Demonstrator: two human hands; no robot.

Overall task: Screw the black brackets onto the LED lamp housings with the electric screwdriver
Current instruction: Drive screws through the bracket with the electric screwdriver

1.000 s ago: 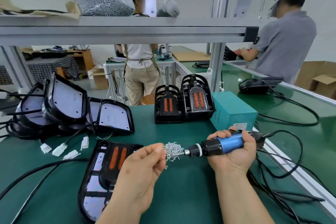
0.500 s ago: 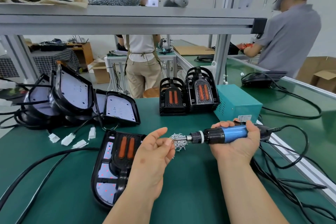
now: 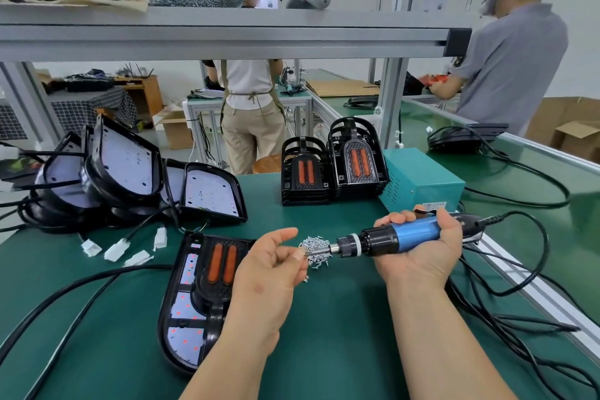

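Note:
My right hand (image 3: 422, 253) grips the blue and black electric screwdriver (image 3: 393, 239), held level with its tip pointing left. At the tip, my left hand (image 3: 269, 266) pinches a small screw (image 3: 303, 250) just above a little pile of silver screws (image 3: 316, 250) on the green mat. An LED lamp housing (image 3: 185, 305) with a black bracket (image 3: 220, 269) and orange inserts lies flat on the mat, left of my left hand and partly hidden by it.
Several lamp housings (image 3: 130, 178) with cables lean in a heap at back left. Two stacks of black brackets (image 3: 334, 169) stand at the back middle beside a teal power box (image 3: 422, 182). Black cables (image 3: 519, 302) loop at right. White connectors (image 3: 120, 248) lie left. Two people work behind.
My left hand's fingers have closed from a looser reach into a pinch at the screwdriver tip. The screwdriver stays about level, and my view has tilted slightly.

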